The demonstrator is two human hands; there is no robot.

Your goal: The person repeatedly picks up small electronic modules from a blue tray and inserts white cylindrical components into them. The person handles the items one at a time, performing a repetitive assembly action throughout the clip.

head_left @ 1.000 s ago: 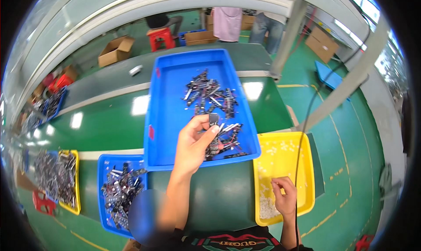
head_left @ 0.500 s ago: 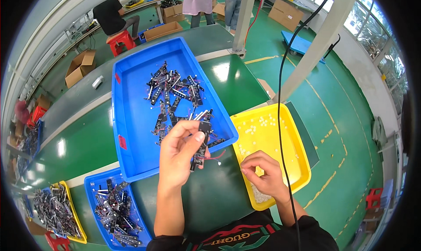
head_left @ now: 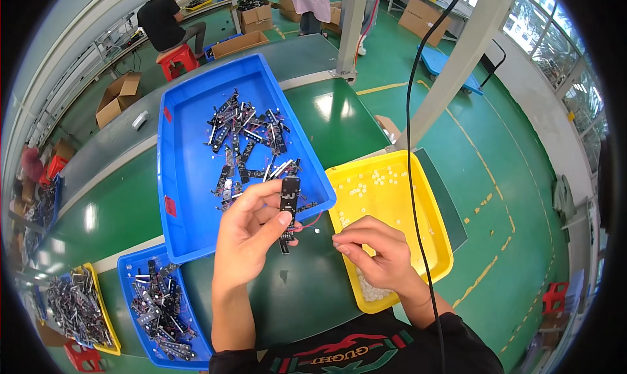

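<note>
Upright in my left hand (head_left: 249, 237) is a narrow black circuit-board module (head_left: 289, 194), pinched between thumb and fingers over the near edge of the large blue tray (head_left: 189, 233). Thin red wires (head_left: 310, 222) trail from the module to the right, ending in a small white connector (head_left: 317, 230). My right hand (head_left: 379, 253) is closed in a pinch above the left rim of the yellow tray (head_left: 446, 260); whatever its fingertips hold is too small to make out. Small white ring-like pieces (head_left: 375, 177) lie scattered in that yellow tray, with a pile of them (head_left: 373, 289) below my right hand.
More black modules (head_left: 245, 136) lie heaped in the large blue tray. A smaller blue tray (head_left: 124, 289) and another yellow tray (head_left: 108, 315) at lower left hold similar parts. A black cable (head_left: 410, 113) hangs before the yellow tray, near my right forearm. Beyond stands a post (head_left: 457, 61).
My right hand has moved left, its fingertips now at the yellow tray's rim and nearer the module. My left hand keeps its hold. The whole view has shifted slightly.
</note>
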